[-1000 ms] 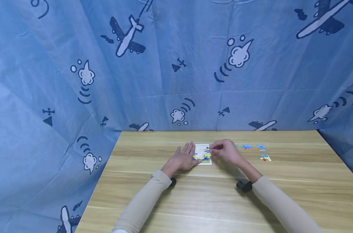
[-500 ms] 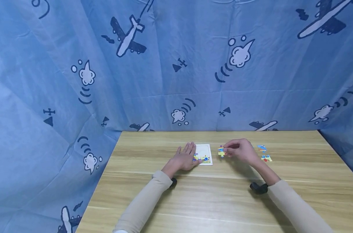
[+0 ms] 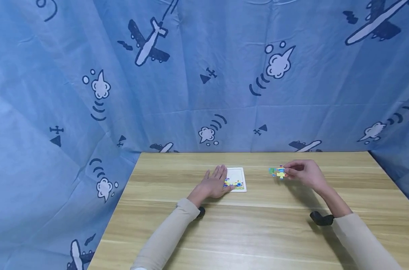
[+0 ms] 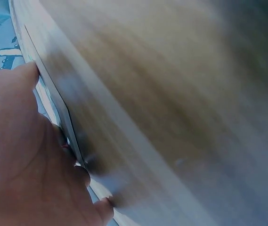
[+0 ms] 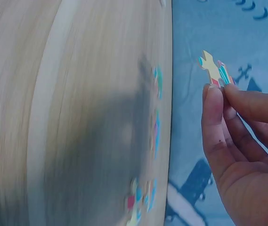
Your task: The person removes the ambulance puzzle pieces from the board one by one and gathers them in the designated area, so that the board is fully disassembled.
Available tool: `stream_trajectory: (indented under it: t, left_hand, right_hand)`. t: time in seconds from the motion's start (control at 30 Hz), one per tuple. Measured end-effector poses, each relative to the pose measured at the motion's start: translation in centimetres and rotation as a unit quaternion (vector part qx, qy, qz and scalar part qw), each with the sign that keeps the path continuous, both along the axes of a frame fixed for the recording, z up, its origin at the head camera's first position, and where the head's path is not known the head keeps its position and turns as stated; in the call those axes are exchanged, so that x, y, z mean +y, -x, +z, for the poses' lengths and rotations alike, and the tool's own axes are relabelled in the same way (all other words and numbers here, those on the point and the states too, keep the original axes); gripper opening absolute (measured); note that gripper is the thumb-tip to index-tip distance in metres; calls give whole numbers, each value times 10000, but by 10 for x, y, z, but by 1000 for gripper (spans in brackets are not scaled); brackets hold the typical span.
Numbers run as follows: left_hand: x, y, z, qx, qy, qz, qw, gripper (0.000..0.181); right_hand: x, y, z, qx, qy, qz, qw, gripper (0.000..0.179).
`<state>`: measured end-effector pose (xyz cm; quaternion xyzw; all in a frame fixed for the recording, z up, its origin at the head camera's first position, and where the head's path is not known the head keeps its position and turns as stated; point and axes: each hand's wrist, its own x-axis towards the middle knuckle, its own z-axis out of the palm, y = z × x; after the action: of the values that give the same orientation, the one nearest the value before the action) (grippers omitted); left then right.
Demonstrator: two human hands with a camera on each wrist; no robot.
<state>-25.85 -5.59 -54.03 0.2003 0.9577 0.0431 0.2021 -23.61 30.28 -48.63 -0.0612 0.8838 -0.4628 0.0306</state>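
My left hand (image 3: 212, 185) lies with straight fingers across the left side of a white puzzle board (image 3: 237, 173). Yellow and blue printed pieces (image 3: 238, 184) fill the visible lower part of the board; its upper part is bare white. To the right, above the table, my right hand (image 3: 307, 173) pinches a yellow, blue and red jigsaw piece (image 5: 212, 69) between thumb and fingertips. A green and blue piece (image 3: 272, 170) lies just left of the held one. In the left wrist view the left hand (image 4: 25, 141) presses along the board's edge.
Several loose jigsaw pieces (image 5: 155, 134) lie on the wooden table (image 3: 244, 228), near its far edge in the right wrist view; the right hand hides most of them in the head view. A blue curtain (image 3: 231, 75) with airplane prints hangs behind the table.
My right hand has moved right from the board, carrying the pinched jigsaw piece, and now covers the loose pieces at the right. The left hand has stayed on the board.
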Motion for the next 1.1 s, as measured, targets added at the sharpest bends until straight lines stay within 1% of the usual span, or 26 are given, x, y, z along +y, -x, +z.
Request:
stream_trajectory:
  t: [0.17, 0.33, 0.43, 0.6, 0.7, 0.8, 0.9, 0.97, 1.1]
  left_hand:
    - [2, 2, -1, -91, 46, 39, 9999, 90]
    - [2, 2, 0, -142, 43, 90, 9998, 90]
    - [2, 2, 1, -151, -15, 110, 9998, 89]
    - [2, -1, 5, -204, -64, 107, 9997, 88]
    - [2, -2, 6, -226, -42, 102, 9997, 88]
    - [2, -2, 5, -193, -13, 106, 9998, 89]
    - [3, -3, 5, -144, -3, 108, 9998, 89]
    - [3, -4, 6, -121, -7, 89, 9999, 88]
    - [2, -10, 14, -43, -32, 50, 10000, 86]
  right_hand:
    - [20, -2, -4, -99, -331, -18, 9994, 30]
    - [31, -1, -11, -215, -425, 58, 9988, 29]
    - [35, 0, -15, -354, -479, 48, 9982, 31]
    - [36, 2, -20, -721, -547, -9, 9959, 31]
    - [36, 2, -23, -835, -560, -33, 9949, 30]
    - [35, 3, -25, -814, -587, -30, 9949, 28]
    - [34, 4, -26, -735, -724, -12, 9947, 26]
    - [33, 5, -26, -648, -824, 56, 9945, 25]
    - [32, 5, -25, -480, -948, 196, 9941, 24]
